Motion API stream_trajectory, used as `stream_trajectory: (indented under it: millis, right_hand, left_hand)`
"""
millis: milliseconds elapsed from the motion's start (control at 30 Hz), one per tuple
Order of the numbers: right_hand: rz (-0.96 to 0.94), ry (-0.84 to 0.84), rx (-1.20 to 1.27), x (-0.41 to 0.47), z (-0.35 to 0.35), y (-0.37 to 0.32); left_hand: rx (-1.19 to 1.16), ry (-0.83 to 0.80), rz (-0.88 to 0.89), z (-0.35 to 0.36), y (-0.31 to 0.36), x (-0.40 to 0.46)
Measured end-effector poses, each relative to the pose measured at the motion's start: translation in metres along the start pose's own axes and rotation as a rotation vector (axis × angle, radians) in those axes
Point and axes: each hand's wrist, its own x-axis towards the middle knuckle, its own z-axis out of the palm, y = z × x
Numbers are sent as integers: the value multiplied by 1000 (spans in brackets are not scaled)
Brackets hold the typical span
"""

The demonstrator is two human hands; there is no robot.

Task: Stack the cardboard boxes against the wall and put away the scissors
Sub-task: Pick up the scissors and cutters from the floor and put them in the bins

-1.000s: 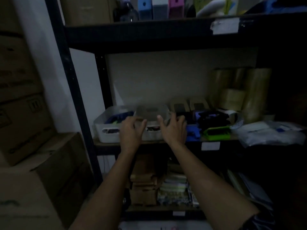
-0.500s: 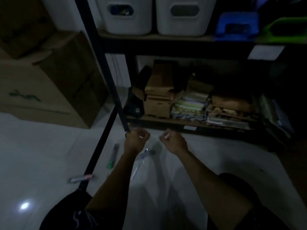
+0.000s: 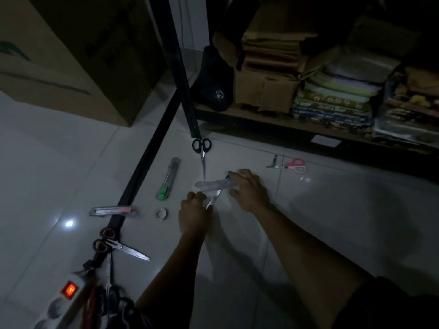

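4 scissors point(image 3: 201, 148), 3 cutters point(image 3: 169, 178) (1 tape roll point(image 3: 161, 213)).

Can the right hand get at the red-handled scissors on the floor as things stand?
Probably not straight away: the right hand is gripping a pale translucent sleeve. Bare tile lies between it and the red-handled scissors, nothing blocking.

floor point(image 3: 332, 222): everything below lies on it
cardboard box point(image 3: 71, 55): far left, left of shelf post point(image 3: 183, 86)
black-handled scissors point(image 3: 202, 150): just before the post
utility knife point(image 3: 169, 178): left of them
red-handled scissors point(image 3: 291, 164): right, before bottom shelf point(image 3: 261, 117)
power strip point(image 3: 64, 298): near left
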Motion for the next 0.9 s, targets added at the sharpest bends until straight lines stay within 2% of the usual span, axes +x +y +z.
stream_trajectory:
  millis: [100, 167, 233, 367, 467, 567, 633, 700, 833, 900]
  right_hand:
    - [9, 17, -136, -2, 10, 1]
    - [52, 60, -188, -5, 12, 0]
    - [125, 48, -142, -6, 13, 2]
    - [310, -48, 186, -2, 4, 8]
    - [414, -122, 578, -7, -9, 11]
    - [471, -116, 817, -21, -30, 10]
    - [459, -79, 931, -31, -53, 6]
    - [401, -32, 993, -39, -89, -2]
    - [190, 37, 1022, -62, -182, -26]
    - [108, 52, 1018, -71, -215, -35]
  left_hand:
    - [17, 13, 55, 3, -4, -1]
    - [13, 4, 32, 1, -2, -1]
    - [12, -46, -26, -1, 3, 2]
    - [-67, -172, -117, -6, 3, 12]
    - [-156, -247, -132, -15, 7, 11]
    - [-456, -295, -205, -26, 17, 4]
    - [-686, -300, -221, -41, 30, -6]
    - [-797, -287, -178, -68, 50, -17]
    - [-890, -190, 39, -145, 107, -46]
    - [-939, -147, 89, -171, 125, -58]
